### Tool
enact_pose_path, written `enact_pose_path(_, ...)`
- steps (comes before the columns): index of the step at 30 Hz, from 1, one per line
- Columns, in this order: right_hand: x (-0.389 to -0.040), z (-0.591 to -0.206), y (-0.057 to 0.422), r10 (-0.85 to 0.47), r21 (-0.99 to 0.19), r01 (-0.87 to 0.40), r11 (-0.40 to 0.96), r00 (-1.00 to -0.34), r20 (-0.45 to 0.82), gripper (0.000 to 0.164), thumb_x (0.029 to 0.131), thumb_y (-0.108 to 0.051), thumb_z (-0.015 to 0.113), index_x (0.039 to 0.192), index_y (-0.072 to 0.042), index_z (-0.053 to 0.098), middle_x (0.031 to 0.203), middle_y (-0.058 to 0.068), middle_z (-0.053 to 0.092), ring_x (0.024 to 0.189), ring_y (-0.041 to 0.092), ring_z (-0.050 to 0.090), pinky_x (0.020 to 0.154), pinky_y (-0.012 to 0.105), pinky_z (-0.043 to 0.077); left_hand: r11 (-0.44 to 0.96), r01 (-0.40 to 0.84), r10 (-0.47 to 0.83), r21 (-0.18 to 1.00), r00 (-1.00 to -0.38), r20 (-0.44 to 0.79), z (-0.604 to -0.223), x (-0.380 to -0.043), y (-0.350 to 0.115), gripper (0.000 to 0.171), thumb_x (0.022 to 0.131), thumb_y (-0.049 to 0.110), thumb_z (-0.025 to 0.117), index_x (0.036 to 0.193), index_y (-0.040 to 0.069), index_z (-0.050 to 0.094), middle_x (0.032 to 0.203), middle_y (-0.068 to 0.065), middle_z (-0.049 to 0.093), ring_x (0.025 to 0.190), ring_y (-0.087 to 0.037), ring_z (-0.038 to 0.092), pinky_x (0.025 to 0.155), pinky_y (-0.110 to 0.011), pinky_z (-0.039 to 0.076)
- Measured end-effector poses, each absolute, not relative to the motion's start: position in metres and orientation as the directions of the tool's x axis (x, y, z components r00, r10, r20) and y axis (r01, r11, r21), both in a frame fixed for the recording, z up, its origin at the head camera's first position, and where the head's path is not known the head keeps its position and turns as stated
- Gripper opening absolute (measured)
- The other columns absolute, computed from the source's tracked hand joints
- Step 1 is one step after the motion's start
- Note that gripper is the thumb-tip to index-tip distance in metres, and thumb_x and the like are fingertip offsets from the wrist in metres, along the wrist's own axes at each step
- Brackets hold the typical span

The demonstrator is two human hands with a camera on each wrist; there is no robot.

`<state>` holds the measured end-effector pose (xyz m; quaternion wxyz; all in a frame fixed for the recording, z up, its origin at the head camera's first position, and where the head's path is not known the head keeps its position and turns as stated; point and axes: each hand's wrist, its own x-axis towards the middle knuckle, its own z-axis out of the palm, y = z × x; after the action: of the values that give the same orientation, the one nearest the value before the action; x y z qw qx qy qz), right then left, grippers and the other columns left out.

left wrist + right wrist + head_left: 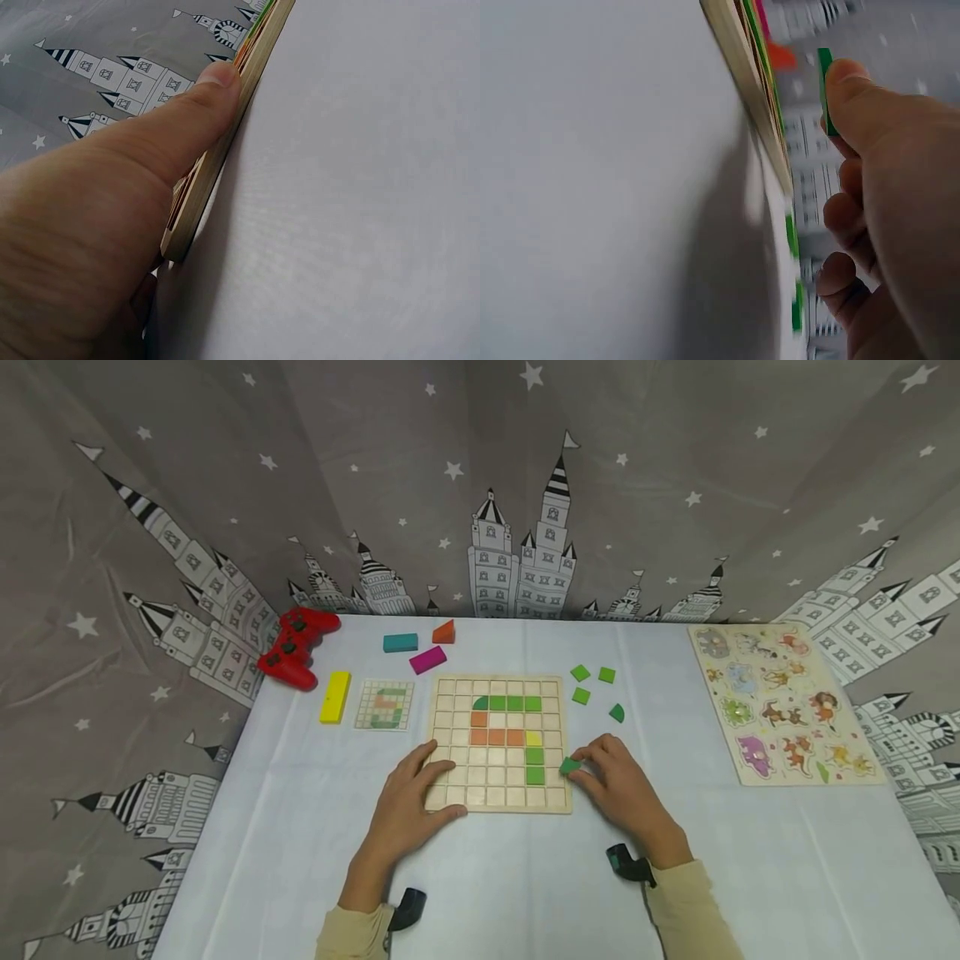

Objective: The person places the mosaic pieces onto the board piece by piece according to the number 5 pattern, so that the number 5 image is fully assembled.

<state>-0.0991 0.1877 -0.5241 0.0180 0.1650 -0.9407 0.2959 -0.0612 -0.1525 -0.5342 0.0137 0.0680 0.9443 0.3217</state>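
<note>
A wooden grid board lies mid-table with green, orange and yellow tiles set in it. The green and orange tiles run across the top and down the left, then across to a yellow tile with green ones below. My left hand rests at the board's lower left corner, fingers spread along the left side and thumb against the near edge. Between thumb and fingertips, my right hand pinches a small green tile just over the board's right edge. Fingers partly cover that tile's outline.
Three green square tiles and a green quarter-circle tile lie right of the board. To its left are a small pattern card, a yellow block and a red game controller. An animal puzzle board lies far right.
</note>
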Motion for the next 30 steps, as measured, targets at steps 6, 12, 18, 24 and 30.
enact_pose_path(6,-0.088,-0.52,0.158,-0.486,-0.441,-0.501,0.744,-0.86,0.158,0.022,0.091,-0.03,0.077,0.104,-0.014,0.072,0.099,-0.004,0.057,0.092,0.01,0.05,0.082,0.03,0.052,0.787,0.135,0.145,0.602,-0.989,0.033,-0.536,-0.063,-0.152,0.07,0.074,0.051,0.088,0.134,0.023,0.065,0.164,-0.006,0.037,0.15,-0.034,0.036,0.118,-0.06,0.034)
enact_pose_path(12,-0.082,-0.519,0.15,-0.53,-0.368,-0.553,0.748,-0.831,0.172,0.015,0.091,-0.028,0.078,0.1,-0.017,0.074,0.094,-0.007,0.055,0.085,0.007,0.046,0.075,0.024,0.048,0.783,0.141,0.147,0.606,-0.988,0.04,-0.537,-0.063,-0.152,0.07,0.074,0.051,0.088,0.133,0.022,0.065,0.163,-0.007,0.038,0.15,-0.035,0.036,0.118,-0.061,0.034)
enact_pose_path(18,-0.082,-0.522,0.15,-0.529,-0.355,-0.566,0.744,-0.824,0.205,0.014,0.089,-0.025,0.08,0.1,-0.017,0.076,0.091,-0.008,0.054,0.084,0.006,0.046,0.073,0.022,0.047,0.783,0.134,0.14,0.608,-0.989,0.037,-0.537,-0.061,-0.152,0.07,0.074,0.05,0.088,0.133,0.022,0.065,0.163,-0.007,0.038,0.15,-0.035,0.036,0.118,-0.061,0.034)
enact_pose_path(24,-0.08,-0.521,0.149,-0.514,-0.363,-0.557,0.747,-0.83,0.215,0.012,0.088,-0.023,0.081,0.099,-0.017,0.08,0.088,-0.01,0.054,0.082,0.005,0.045,0.072,0.021,0.047,0.778,0.133,0.138,0.614,-0.99,0.039,-0.537,-0.061,-0.152,0.07,0.074,0.051,0.088,0.133,0.022,0.066,0.163,-0.007,0.039,0.15,-0.035,0.037,0.117,-0.062,0.035)
enact_pose_path(30,-0.081,-0.522,0.148,-0.5,-0.377,-0.558,0.739,-0.83,0.248,0.011,0.085,-0.022,0.084,0.095,-0.017,0.082,0.085,-0.011,0.055,0.08,0.004,0.046,0.069,0.02,0.047,0.781,0.135,0.138,0.61,-0.99,0.042,-0.537,-0.062,-0.152,0.07,0.073,0.051,0.088,0.132,0.022,0.066,0.163,-0.006,0.039,0.15,-0.035,0.037,0.117,-0.061,0.035)
